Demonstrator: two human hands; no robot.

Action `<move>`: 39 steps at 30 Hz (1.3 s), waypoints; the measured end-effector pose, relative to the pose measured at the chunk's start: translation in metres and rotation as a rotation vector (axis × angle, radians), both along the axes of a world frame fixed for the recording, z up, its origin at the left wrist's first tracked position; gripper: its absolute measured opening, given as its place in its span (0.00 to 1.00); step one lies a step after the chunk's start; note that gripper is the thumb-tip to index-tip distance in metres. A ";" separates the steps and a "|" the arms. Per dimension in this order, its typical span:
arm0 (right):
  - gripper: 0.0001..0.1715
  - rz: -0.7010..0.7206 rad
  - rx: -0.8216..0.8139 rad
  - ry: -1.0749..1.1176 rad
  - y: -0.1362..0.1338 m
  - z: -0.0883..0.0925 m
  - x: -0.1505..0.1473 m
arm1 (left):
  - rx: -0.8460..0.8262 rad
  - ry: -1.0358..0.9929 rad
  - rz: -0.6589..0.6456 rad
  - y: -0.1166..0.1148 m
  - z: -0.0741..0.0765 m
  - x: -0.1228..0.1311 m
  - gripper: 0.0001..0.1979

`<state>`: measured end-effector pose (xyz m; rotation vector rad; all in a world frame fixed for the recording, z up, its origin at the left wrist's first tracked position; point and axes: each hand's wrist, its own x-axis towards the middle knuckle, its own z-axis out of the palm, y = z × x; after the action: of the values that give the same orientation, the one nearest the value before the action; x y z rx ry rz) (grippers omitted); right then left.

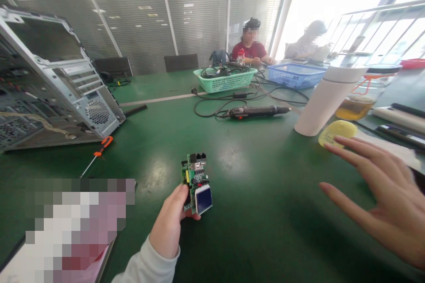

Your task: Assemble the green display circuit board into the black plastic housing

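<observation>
**A small board held up over the green desk**

The left hand point(171, 223) is closed around the bottom end of a small circuit board point(196, 181). The thumb and fingers pinch only its lower edge. That leaves the little blue screen and the green part with its tiny bits uncovered and facing up, so it looks like the board is held this way to be looked at. The board is up off the desk point(259, 177), near the middle of the view.

The right hand point(381, 194) is far to the right of the board. It is flat and spread wide, and it holds nothing. It hangs just above the desk. Its fingertips are close to a flat yellow thing point(337, 132), which lies beside a tall white cup point(327, 101).

Behind the board, farther up the desk, lies a black power screwdriver point(257, 111) with its cord in loops. It may lie there because the cord comes from that side. Past it sit a green basket point(226, 80) full of wires and a blue basket point(294, 74).

To the left of the board, a small screwdriver with an orange handle point(99, 150) lies next to an open computer case point(49, 79). The case is tipped on its side, so its inside shows.

Far behind the board, two other people point(249, 51) sit at the end of the desk.

No words or brand names can be read on the board, the cup or the case.
</observation>
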<state>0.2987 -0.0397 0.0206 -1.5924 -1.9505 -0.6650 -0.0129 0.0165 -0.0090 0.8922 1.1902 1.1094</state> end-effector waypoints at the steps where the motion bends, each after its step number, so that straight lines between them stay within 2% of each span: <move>1: 0.28 0.082 -0.005 0.013 0.005 0.006 -0.018 | -0.006 0.001 0.041 -0.001 0.001 0.002 0.21; 4: 0.23 0.259 -0.030 0.084 0.017 0.021 -0.061 | -0.012 0.006 0.087 -0.006 0.007 0.007 0.27; 8: 0.25 0.425 -0.151 0.116 0.027 0.031 -0.097 | 0.103 0.101 -0.004 -0.010 0.015 0.010 0.23; 10: 0.28 0.515 -0.202 0.116 0.032 0.027 -0.111 | 0.243 0.253 -0.030 -0.012 0.017 0.009 0.18; 12: 0.29 0.582 -0.217 0.110 0.035 0.019 -0.122 | 0.445 0.494 -0.062 -0.013 0.016 0.006 0.15; 15: 0.29 0.609 -0.204 0.120 0.039 0.003 -0.129 | 0.740 0.859 -0.130 -0.013 0.013 0.000 0.15; 17: 0.29 0.604 -0.193 0.118 0.040 -0.004 -0.129 | 0.857 0.996 -0.188 -0.012 0.012 -0.003 0.16; 20: 0.28 0.612 -0.172 0.086 0.041 -0.008 -0.125 | 0.930 1.073 -0.254 -0.011 0.011 -0.005 0.15; 22: 0.26 0.644 -0.210 0.101 0.042 -0.007 -0.121 | 0.950 1.076 -0.268 -0.011 0.012 -0.004 0.15; 27: 0.22 0.723 -0.487 0.294 0.042 -0.006 -0.114 | 0.935 1.003 -0.213 -0.013 0.012 -0.002 0.17; 32: 0.20 0.641 -0.545 0.424 0.039 -0.006 -0.112 | 0.896 0.964 -0.172 -0.014 0.016 -0.004 0.24; 35: 0.17 0.550 -0.559 0.484 0.038 -0.006 -0.111 | 0.885 0.855 -0.038 -0.018 0.023 -0.005 0.19; 37: 0.15 0.490 -0.626 0.599 0.039 -0.007 -0.112 | 0.892 0.688 0.029 -0.023 0.031 -0.005 0.12; 39: 0.17 0.502 -0.763 0.834 0.041 -0.009 -0.114 | 0.907 0.511 -0.127 -0.032 0.041 -0.006 0.09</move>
<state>0.1845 0.0010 0.0116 -1.3023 -1.8460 0.9106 -0.0190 -0.0157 0.0316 2.0097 0.9774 1.3743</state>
